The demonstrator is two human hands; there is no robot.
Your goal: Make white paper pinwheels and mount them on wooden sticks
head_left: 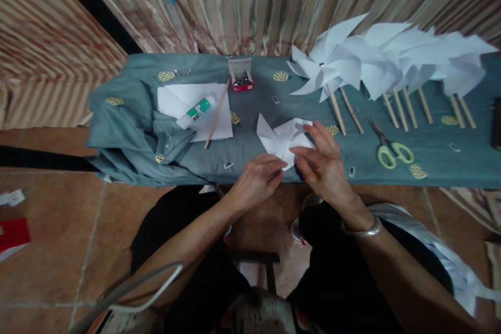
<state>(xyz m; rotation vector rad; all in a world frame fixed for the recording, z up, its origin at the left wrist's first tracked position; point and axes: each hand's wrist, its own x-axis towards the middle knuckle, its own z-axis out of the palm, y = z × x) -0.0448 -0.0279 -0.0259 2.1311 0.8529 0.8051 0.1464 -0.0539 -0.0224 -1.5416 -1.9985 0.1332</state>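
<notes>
A white paper pinwheel (pixel 287 134), without a stick, lies near the front edge of the cloth-covered table. My left hand (pixel 258 177) pinches its lower edge between thumb and fingers. On its right side, my right hand (pixel 323 162) is closed on the paper, the thumb and a finger near the centre and other fingers at the upper right blade. One blade stands up at the upper left. Beyond the pinwheel sits a small red box of metal pushpins (pixel 241 81), its lid up. A wooden stick (pixel 217 115) lies to the left across white paper sheets (pixel 223 128).
A glue stick (pixel 197 111) rests on the sheets. Several finished white pinwheels (pixel 352 57) on wooden sticks lie overlapping at the back right. Scissors with green handles (pixel 391 148) lie open to my right. Bunched grey-green cloth (pixel 129 135) covers the table's left end.
</notes>
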